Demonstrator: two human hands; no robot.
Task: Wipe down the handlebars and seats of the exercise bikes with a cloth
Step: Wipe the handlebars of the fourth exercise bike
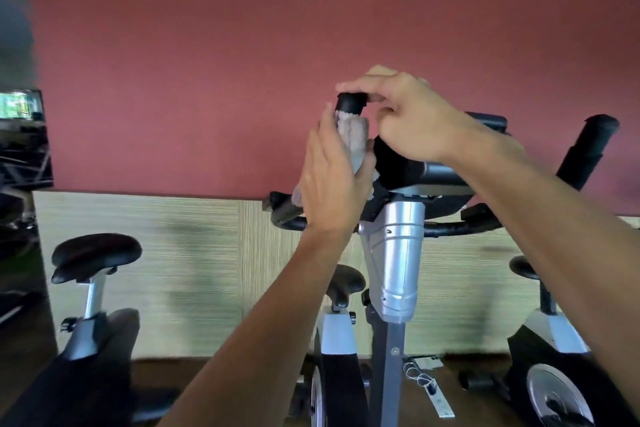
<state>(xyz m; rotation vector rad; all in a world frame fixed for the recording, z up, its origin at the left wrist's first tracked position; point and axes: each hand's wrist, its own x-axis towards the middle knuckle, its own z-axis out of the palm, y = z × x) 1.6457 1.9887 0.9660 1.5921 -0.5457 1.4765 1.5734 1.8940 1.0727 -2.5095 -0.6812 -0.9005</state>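
At the centre of the frame, a grey cloth point(352, 140) is wrapped around the upright left grip of the handlebar point(350, 103) of the middle exercise bike point(394, 253). Only the black top end of this grip is seen above the cloth; the rest of it is hidden by the cloth and by the left hand point(332, 184). The long axis of the grip runs nearly vertical, leaning a little to the right at the top. The cloth is held against the grip by the left hand, whose fingers are pressed along it on the left side while the thumb is closed on the right side. A small end of the cloth hangs out below the hand. The top end of the grip is pinched by the right hand point(408, 114), between thumb and forefinger; its other fingers are curled, and what is under the palm cannot be seen. The console of the bike is mostly covered by the right hand and forearm. At the upper right, the other grip point(588, 149) is pointing up and to the right. Three seats are visible lower down: one at the lower left point(97, 255), one behind the left forearm point(346, 282), partly hidden, and one at the right point(524, 267), cut by the right arm. The whole picture is somewhat blurred, so small details are hard to read.
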